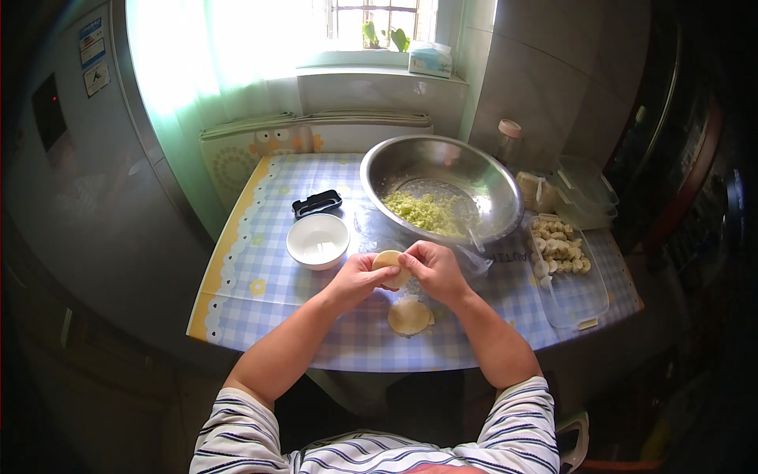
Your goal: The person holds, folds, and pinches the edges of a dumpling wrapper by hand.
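Note:
Over the middle of the table I hold a round dumpling wrapper (pixel 387 259) between both hands. My left hand (pixel 357 280) grips its left side, with the thumb across the front. At its right edge, the fingers of my right hand (pixel 436 272) are closed in a pinch. More pale round wrappers (pixel 410 317) lie on the cloth just below my hands. Behind them stands a wide steel basin (pixel 493 178), with chopped green filling (pixel 422 212) inside. A white bowl (pixel 317 241) is left of my left hand.
A clear plastic box (pixel 572 304) at the right holds several folded dumplings (pixel 559 246). Behind it are stacked clear containers (pixel 586 189) and a jar with a pink lid (pixel 509 136). A black plastic holder (pixel 317 203) lies behind the white bowl. The checked tablecloth (pixel 253 304) covers the table.

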Action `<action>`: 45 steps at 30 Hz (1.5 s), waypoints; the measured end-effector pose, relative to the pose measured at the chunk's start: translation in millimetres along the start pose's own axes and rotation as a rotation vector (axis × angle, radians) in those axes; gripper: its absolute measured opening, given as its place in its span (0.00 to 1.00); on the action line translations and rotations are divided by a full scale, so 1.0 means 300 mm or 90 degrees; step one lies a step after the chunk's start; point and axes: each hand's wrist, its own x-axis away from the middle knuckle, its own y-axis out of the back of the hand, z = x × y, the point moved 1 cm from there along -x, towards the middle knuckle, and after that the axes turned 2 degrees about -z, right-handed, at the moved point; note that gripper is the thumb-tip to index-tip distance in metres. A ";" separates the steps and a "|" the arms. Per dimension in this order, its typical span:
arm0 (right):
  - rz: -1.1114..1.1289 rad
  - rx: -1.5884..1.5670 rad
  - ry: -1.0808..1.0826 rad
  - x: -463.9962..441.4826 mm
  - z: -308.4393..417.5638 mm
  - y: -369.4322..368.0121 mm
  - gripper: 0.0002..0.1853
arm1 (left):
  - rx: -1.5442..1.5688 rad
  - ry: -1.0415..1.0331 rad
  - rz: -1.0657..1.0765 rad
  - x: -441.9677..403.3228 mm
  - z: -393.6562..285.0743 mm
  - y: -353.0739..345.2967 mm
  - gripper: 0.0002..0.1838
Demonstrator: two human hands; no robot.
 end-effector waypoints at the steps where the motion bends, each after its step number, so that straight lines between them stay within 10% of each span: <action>1: -0.003 0.000 0.004 0.000 -0.002 0.000 0.11 | 0.000 0.002 -0.002 0.000 0.000 0.000 0.13; 45: 0.001 0.023 0.005 0.001 0.015 0.004 0.10 | 0.001 -0.010 -0.002 -0.002 -0.002 0.001 0.14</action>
